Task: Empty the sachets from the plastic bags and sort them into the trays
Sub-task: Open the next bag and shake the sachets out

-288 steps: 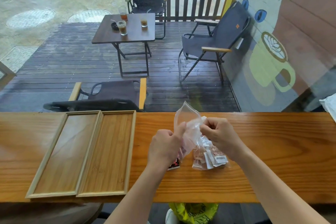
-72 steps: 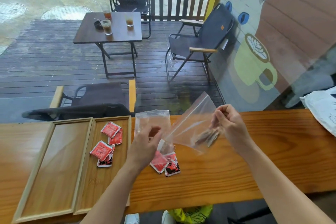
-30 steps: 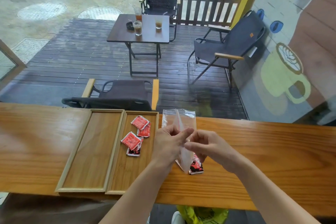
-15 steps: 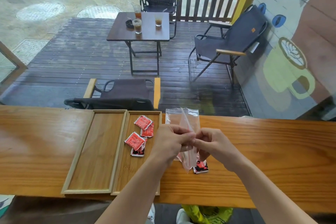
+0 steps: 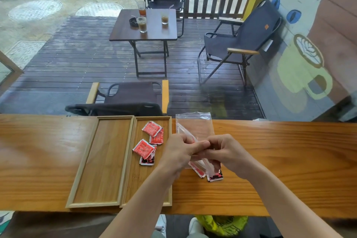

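**Both hands pinching a plastic bag over the counter**

The left hand [image 5: 178, 153] and right hand [image 5: 225, 152] meet fingertip to fingertip, gripping a clear plastic bag [image 5: 195, 128] above the wooden counter [image 5: 289, 160]. Two red sachets [image 5: 214, 176] lie right under them. The right tray [image 5: 168, 160] has four red sachets [image 5: 149, 143] in it, next to the bare left tray [image 5: 102, 160].

A long wooden counter [image 5: 280, 160] carries two wooden trays side by side: the left tray [image 5: 100, 160] and, touching it, the right tray [image 5: 135, 179]. Just right of them, a clear plastic bag [image 5: 195, 125] and two red sachets [image 5: 214, 176] lie directly on the wood.
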The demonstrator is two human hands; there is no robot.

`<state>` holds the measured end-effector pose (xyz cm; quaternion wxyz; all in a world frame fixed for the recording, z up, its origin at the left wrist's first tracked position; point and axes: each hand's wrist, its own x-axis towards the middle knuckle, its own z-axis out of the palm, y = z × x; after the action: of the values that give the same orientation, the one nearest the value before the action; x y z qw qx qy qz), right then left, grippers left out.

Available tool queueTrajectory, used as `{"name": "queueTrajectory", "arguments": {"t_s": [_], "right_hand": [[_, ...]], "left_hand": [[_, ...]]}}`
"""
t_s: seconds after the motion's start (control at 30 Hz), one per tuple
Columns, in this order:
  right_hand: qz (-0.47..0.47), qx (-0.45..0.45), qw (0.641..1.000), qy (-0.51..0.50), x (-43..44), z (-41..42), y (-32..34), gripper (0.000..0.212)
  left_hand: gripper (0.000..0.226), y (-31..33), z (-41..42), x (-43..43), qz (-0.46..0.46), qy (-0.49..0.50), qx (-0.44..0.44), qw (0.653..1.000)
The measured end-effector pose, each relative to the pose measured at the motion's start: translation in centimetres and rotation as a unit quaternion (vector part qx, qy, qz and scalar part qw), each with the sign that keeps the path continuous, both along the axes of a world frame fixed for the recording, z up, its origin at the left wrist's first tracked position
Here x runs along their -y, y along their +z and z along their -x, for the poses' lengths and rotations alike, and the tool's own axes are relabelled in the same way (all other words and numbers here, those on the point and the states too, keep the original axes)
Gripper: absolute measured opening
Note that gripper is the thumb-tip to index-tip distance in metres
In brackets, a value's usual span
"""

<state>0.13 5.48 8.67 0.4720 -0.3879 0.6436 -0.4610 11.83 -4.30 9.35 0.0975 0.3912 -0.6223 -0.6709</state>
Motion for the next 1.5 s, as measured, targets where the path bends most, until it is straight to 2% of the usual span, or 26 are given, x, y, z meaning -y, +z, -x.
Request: {"name": "queueTrajectory", "arguments": {"t_s": [0.1,0.17,0.23,0.33,0.47,0.6,0.67,0.8,1.07,1.13,1.3,1.43,1.5], "right_hand": [[0.020,0.055,0.998,-0.018,-0.1,0.1,0.3,0.012],[0.016,0.058,0.998,-0.016,-0.2,0.0,0.3,0.015],[0.008,0.054,0.998,-0.020,-0.2,-0.1,0.2,0.020],[-0.003,0.037,0.999,-0.025,0.1,-0.3,0.1,0.015],[-0.041,0.016,0.998,-0.053,0.5,0.1,0.0,0.028],[-0.048,-0.111,0.988,-0.093,0.5,1.0,-0.2,0.033],[-0.045,-0.141,0.985,-0.086,0.5,0.9,-0.3,0.032],[-0.027,-0.125,0.989,-0.070,1.1,0.1,-0.4,0.026],[-0.054,-0.186,0.981,-0.008,2.1,0.0,-0.3,0.027],[-0.049,-0.194,0.980,-0.019,2.1,0.1,-0.4,0.032],[-0.038,-0.222,0.967,-0.122,1.3,1.6,-0.2,0.033],[-0.029,-0.257,0.957,-0.133,1.6,0.7,-0.4,0.036],[-0.042,-0.257,0.958,-0.122,2.1,0.5,-0.2,0.025]], "left_hand": [[0.015,0.3,-0.5,0.7,-0.097,-0.021,-0.033,0.994],[0.009,0.2,-1.0,1.1,-0.116,-0.025,-0.032,0.992],[0.009,0.1,-1.2,1.2,-0.083,-0.031,-0.024,0.996],[0.012,0.2,-1.2,1.1,0.014,-0.067,0.001,0.998],[0.013,0.2,-1.6,1.2,0.115,-0.107,0.041,0.987],[0.017,-0.1,-2.2,1.5,0.207,-0.075,0.088,0.972],[0.019,-0.2,-2.3,1.3,0.244,-0.058,0.106,0.962],[0.023,-0.4,-1.9,0.9,0.219,-0.071,0.128,0.965],[0.026,-0.3,-2.1,0.8,0.230,-0.073,0.067,0.968],[0.027,-0.3,-2.3,1.1,0.227,-0.059,0.068,0.970],[0.036,-0.6,-4.1,3.3,0.241,0.041,0.101,0.964],[0.037,-0.6,-4.8,3.5,0.268,0.096,0.113,0.952],[0.030,-0.5,-5.1,3.6,0.282,0.123,0.113,0.945]]}}
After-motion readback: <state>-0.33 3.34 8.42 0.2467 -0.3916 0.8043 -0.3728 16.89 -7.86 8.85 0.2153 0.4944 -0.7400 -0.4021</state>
